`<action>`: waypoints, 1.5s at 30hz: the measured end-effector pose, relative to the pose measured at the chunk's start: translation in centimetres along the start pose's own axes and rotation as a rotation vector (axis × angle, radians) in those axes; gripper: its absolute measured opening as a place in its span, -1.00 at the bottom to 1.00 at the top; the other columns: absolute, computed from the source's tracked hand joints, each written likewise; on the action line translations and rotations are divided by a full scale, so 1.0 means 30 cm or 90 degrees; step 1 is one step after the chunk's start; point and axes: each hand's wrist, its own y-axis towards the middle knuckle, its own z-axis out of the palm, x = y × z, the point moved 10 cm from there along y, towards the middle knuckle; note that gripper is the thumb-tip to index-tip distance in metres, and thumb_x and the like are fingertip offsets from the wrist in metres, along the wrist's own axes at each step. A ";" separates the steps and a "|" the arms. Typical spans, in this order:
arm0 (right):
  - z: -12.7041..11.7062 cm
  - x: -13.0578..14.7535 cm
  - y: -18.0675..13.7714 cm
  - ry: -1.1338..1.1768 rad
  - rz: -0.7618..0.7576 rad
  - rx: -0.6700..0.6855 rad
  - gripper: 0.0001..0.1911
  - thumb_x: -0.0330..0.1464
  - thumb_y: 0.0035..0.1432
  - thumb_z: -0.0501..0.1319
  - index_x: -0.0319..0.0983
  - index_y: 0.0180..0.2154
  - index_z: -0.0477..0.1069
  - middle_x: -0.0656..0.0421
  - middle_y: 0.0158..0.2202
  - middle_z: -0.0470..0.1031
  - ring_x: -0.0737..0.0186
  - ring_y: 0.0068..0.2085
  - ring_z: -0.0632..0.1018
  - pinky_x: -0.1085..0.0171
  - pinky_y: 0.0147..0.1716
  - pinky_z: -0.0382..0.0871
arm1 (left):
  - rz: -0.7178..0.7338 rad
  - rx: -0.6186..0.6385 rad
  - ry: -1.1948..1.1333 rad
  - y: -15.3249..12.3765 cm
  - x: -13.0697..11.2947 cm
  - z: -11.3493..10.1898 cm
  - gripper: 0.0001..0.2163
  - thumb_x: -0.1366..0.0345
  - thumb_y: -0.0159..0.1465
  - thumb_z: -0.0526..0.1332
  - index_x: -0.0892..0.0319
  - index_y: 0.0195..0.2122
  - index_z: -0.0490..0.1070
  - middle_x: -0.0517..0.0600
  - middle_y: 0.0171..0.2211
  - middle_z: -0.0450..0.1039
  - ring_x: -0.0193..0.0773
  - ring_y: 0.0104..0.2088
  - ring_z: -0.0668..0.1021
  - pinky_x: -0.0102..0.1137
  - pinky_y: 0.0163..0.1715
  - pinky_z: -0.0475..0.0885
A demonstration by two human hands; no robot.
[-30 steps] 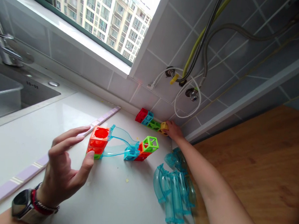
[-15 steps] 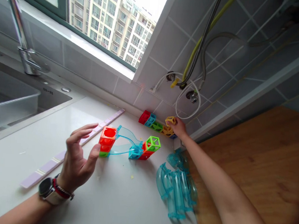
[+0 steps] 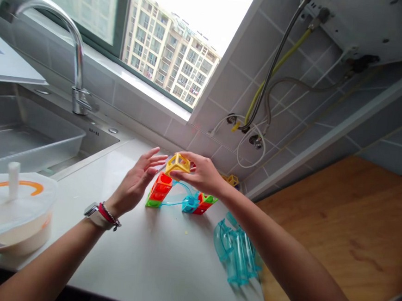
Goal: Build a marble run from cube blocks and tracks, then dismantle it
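Note:
My right hand point(image 3: 204, 174) pinches a yellow open-frame cube point(image 3: 178, 163) and holds it just above the orange cube stack point(image 3: 159, 190) on the white counter point(image 3: 150, 262). My left hand point(image 3: 139, 182) hovers beside the stack on its left, fingers spread, fingertips close to the yellow cube. A clear blue curved ramp point(image 3: 183, 198) runs from the stack down to a blue, red and green cube cluster point(image 3: 200, 203), partly hidden under my right wrist.
Several clear blue track pieces point(image 3: 236, 255) lie near the counter's right edge. More coloured cubes point(image 3: 232, 180) sit at the tiled wall. A sink with faucet point(image 3: 75, 43) and a lidded white container point(image 3: 10, 209) are at left. Hoses point(image 3: 264, 90) hang on the wall; a wooden floor point(image 3: 336, 235) lies to the right.
My right hand lifted a yellow cube from the row by the wall and carried it left over the orange stack. My left hand moved up closer to the stack. The view tilted upward.

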 end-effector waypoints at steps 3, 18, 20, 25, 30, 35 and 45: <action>0.084 -0.014 0.051 -0.035 -0.003 0.028 -0.46 -0.08 0.15 0.43 -0.13 0.12 0.52 0.15 -0.05 0.65 0.11 -0.06 0.63 0.20 -0.06 0.50 | -0.039 0.060 -0.026 -0.010 0.065 0.013 -0.36 -0.06 0.43 0.15 0.05 0.46 0.09 0.23 0.32 0.35 0.13 0.23 0.51 0.04 0.21 0.43; 0.143 -0.122 0.029 -0.067 0.000 0.149 -0.04 -0.13 0.13 0.45 -0.15 0.44 0.11 -0.05 0.26 0.40 -0.01 0.17 0.54 0.08 0.16 0.41 | -0.120 0.056 0.010 -0.022 0.198 -0.013 -0.38 0.03 0.22 0.44 0.13 0.26 0.41 0.19 0.11 0.57 0.08 0.04 0.65 0.03 0.07 0.57; 0.131 -0.144 0.001 -0.071 0.005 0.175 0.04 -0.11 0.05 0.50 -0.15 0.44 0.10 -0.05 0.29 0.39 -0.03 0.23 0.50 0.06 0.20 0.39 | -0.136 0.060 -0.013 -0.022 0.213 -0.012 -0.36 0.04 0.20 0.46 0.13 0.26 0.41 0.20 0.10 0.58 0.08 0.04 0.64 0.01 0.05 0.58; 0.129 -0.220 -0.050 -0.163 0.031 0.200 -0.34 -0.26 0.07 0.50 -0.20 0.19 0.44 0.04 0.00 0.63 0.05 0.01 0.63 0.14 0.03 0.47 | -0.153 0.055 -0.044 -0.017 0.223 -0.006 -0.36 0.06 0.18 0.48 0.14 0.26 0.43 0.19 0.03 0.62 0.06 0.02 0.65 -0.01 0.02 0.59; 0.129 -0.215 -0.048 -0.154 0.020 0.192 -0.50 -0.27 0.18 0.44 -0.24 0.13 0.49 0.12 -0.21 0.65 0.21 -0.24 0.63 0.25 -0.14 0.46 | -0.162 0.030 -0.053 -0.014 0.228 -0.012 -0.33 0.11 0.11 0.53 0.20 0.22 0.46 0.20 -0.02 0.63 0.03 -0.04 0.66 -0.01 0.01 0.58; 0.118 -0.211 -0.052 -0.103 0.048 0.202 -0.48 -0.25 0.15 0.46 -0.26 0.11 0.50 0.11 -0.21 0.64 0.24 -0.26 0.62 0.28 -0.18 0.47 | -0.170 0.036 -0.053 -0.012 0.252 -0.015 -0.31 0.12 0.11 0.53 0.21 0.25 0.45 0.20 -0.01 0.63 0.02 -0.03 0.64 -0.03 0.02 0.57; 0.097 -0.277 -0.063 -0.008 0.080 0.171 -0.50 -0.19 0.09 0.49 -0.24 0.03 0.54 0.13 -0.23 0.63 0.28 -0.28 0.57 0.32 -0.24 0.46 | -0.081 0.048 0.040 -0.014 0.231 -0.018 -0.33 0.12 0.24 0.43 0.05 0.36 0.34 0.16 0.18 0.51 -0.01 0.04 0.61 -0.08 0.07 0.55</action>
